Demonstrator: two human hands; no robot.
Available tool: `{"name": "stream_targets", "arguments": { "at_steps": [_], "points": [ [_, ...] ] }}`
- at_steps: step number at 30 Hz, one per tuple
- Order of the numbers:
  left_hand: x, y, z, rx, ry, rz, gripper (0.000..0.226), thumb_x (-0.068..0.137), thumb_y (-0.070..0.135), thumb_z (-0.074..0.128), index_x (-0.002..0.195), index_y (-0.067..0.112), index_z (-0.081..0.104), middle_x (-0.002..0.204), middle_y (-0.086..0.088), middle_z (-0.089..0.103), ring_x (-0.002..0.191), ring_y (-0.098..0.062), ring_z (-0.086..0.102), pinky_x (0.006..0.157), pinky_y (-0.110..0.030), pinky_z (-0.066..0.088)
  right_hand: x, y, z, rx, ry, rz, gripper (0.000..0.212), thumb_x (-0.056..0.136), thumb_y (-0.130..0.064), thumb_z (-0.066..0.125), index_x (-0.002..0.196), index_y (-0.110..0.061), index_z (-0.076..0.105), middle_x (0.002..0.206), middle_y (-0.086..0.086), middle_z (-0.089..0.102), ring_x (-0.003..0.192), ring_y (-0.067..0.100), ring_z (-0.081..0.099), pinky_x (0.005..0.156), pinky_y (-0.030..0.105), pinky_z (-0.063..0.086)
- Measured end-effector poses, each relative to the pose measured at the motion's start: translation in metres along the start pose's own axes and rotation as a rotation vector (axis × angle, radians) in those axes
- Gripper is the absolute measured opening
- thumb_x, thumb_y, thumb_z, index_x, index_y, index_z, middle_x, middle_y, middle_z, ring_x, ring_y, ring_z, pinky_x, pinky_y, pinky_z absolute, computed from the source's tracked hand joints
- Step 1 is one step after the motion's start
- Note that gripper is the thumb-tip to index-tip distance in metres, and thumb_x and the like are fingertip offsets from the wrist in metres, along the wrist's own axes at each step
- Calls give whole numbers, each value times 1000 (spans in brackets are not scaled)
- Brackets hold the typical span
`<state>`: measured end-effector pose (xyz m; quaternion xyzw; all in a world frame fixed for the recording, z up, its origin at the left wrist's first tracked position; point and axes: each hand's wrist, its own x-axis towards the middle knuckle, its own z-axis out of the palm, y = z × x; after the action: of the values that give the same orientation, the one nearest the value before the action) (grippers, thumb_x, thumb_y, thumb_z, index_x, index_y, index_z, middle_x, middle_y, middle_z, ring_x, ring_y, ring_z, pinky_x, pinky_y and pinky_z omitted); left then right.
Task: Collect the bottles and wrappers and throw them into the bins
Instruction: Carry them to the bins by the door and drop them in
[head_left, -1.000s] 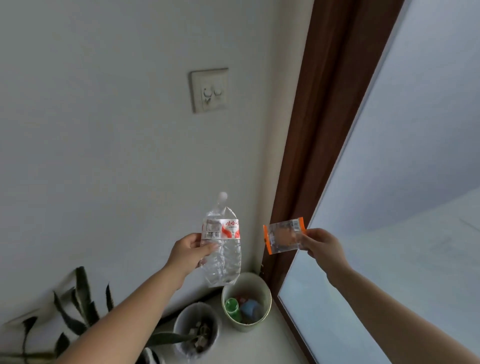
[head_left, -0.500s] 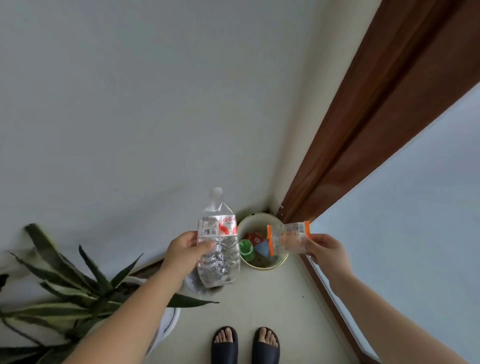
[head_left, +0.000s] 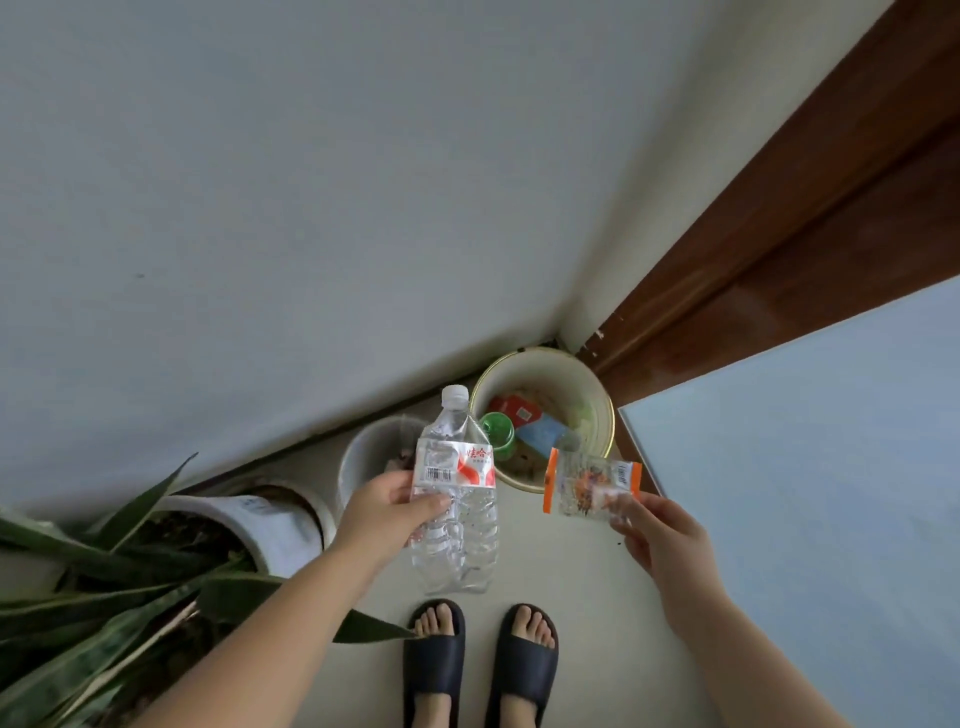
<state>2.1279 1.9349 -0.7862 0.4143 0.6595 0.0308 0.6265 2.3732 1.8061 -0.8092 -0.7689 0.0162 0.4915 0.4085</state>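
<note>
Left hand (head_left: 382, 512) grips a crushed clear bottle (head_left: 454, 499) w/ white cap. Right hand (head_left: 662, 540) pinches a clear, orange-edged wrapper (head_left: 589, 486). Both are held near two bins (head_left: 602, 410) on the floor.

Clear crumpled plastic bottle (head_left: 454, 499), white cap up, red-and-white label, upright, held in the air just left of the cream bin (head_left: 597, 395). Clear wrapper (head_left: 589, 486) with orange ends, flat, held over the cream bin's near rim. Grey bin (head_left: 358, 462) stands just left of the cream bin; the bottle partly hides it.
</note>
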Motion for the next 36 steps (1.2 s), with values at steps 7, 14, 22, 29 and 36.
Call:
{"name": "stream_targets", "arguments": {
  "at_steps": [7,14,22,29,36],
  "points": [
    [47,3,46,75,-53,-50,12,78,22,74,89,23,69,86,1,75,78,-18,68,73,-35,56,30,16,-10,16,39,32,13,83,-23,69,89,-11,70,82,6,75,79,15,67,68,22,55],
    [84,46,82,-157,-126,-169,23,82,28,70,96,10,68,92,-8,71,79,-21,66,82,-36,56,46,2,-26,65,68,9,16,83,-23,69,94,-11,70,90,8,75,79,14,67,58,14,55],
    [86,24,43,-147,1,-227,21,90,22,59,106,9,64,99,-10,70,86,-23,63,79,-32,51,47,-10,-9,28,25,1,17,84,-23,67,95,-9,69,93,11,74,83,17,67,72,25,53],
    [72,-22,-35,-195,156,-302,26,91,23,60,111,7,62,95,-7,71,89,-22,66,74,-30,52,38,3,58,-128,-88,15,12,84,-20,68,89,-9,69,85,9,73,78,18,65,77,32,52],
    [65,-39,-76,-247,221,-259,13,91,19,57,98,9,61,98,-10,69,86,-21,65,74,-28,48,37,42,136,-276,-174,5,11,83,-21,69,88,-11,67,73,3,67,69,15,59,67,27,47]
  ]
}}
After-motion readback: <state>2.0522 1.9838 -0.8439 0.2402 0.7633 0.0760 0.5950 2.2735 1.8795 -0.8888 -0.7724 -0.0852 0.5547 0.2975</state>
